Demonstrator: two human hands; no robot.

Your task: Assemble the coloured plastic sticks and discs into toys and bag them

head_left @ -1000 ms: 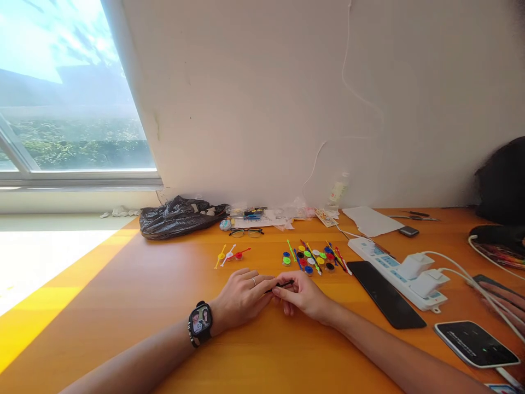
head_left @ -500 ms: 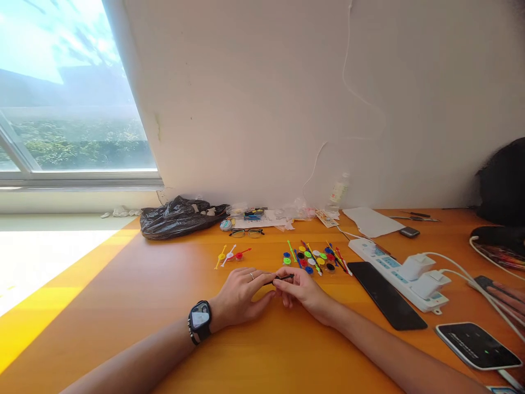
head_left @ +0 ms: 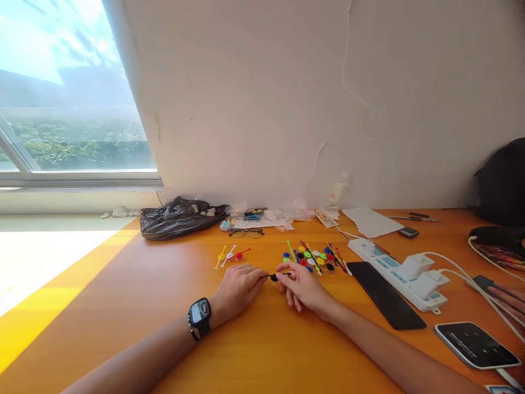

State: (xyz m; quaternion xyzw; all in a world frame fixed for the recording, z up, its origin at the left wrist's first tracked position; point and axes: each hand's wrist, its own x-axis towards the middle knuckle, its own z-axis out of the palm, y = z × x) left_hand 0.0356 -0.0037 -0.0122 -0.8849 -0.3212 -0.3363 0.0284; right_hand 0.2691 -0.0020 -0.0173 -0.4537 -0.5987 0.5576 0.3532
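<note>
Left fingers (head_left: 258, 273), right fingers (head_left: 289, 283), pinched on black spinner (head_left: 274, 278)

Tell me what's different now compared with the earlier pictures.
The left hand has drawn leftward, away from the right hand, so a round black disc now shows between their fingertips. Nothing was visibly let go: both hands still hold the black arrow. The glasses, phone and power strip stayed put.
</note>
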